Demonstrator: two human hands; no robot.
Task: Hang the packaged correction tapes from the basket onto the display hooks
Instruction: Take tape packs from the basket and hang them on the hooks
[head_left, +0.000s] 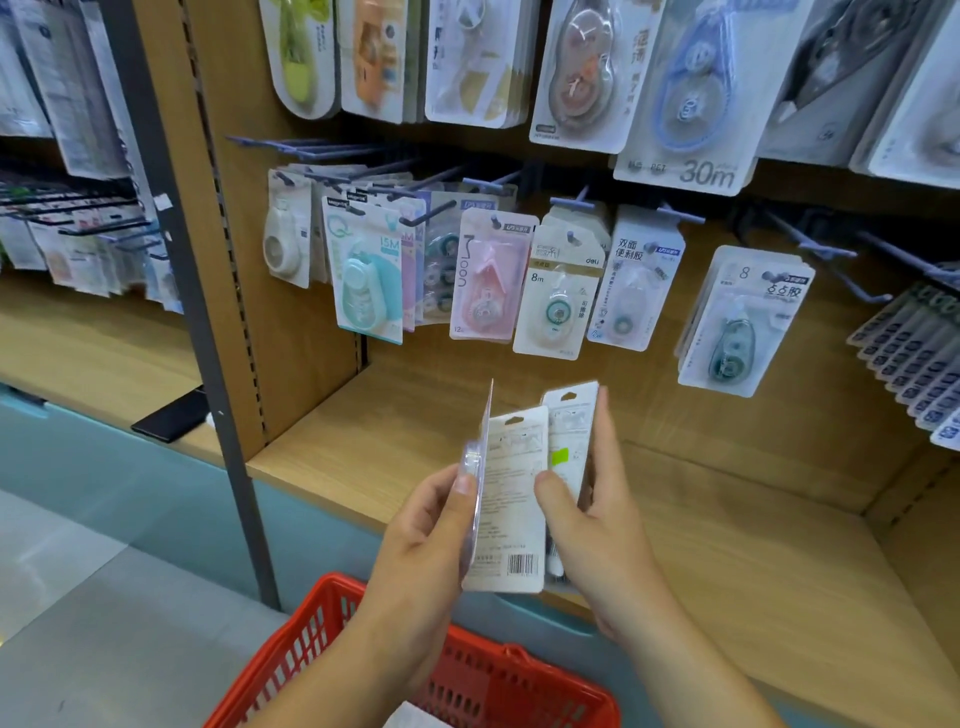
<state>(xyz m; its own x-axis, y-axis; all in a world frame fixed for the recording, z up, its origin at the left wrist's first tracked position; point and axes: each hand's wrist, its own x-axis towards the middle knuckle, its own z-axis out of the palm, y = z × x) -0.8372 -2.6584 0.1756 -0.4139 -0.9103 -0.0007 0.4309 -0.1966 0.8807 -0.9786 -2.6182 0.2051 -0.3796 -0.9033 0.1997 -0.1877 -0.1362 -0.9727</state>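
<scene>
I have three correction tape packs fanned out in front of me, backs toward the camera, held upright between both hands above the red basket (337, 639) at the near edge of the view. My left hand (421, 540) pinches the leftmost pack (480, 441), which I see almost edge-on, with the thumb pressed on its near face. My right hand (592, 525) closes on the rightmost pack (569, 436), thumb in front and fingers behind. The middle pack (511, 499), the one showing a barcode near its bottom, sits between them; I cannot tell which hand bears it.

The step, as I judge it, is sorting the fan to single out one pack for hanging. To do it well I would let the left hand keep the spare packs together and free the right hand with one pack only, gripped low so that the hang slot at the top stays clear. The packs must be turned printed face outward to match the stock on the far wall. The 8m pack (558, 296) and its neighbours hang on display hooks (571, 203) in the middle row, so I would match the design first, then bring the slot level with the hook tip and slide it straight back.
</scene>
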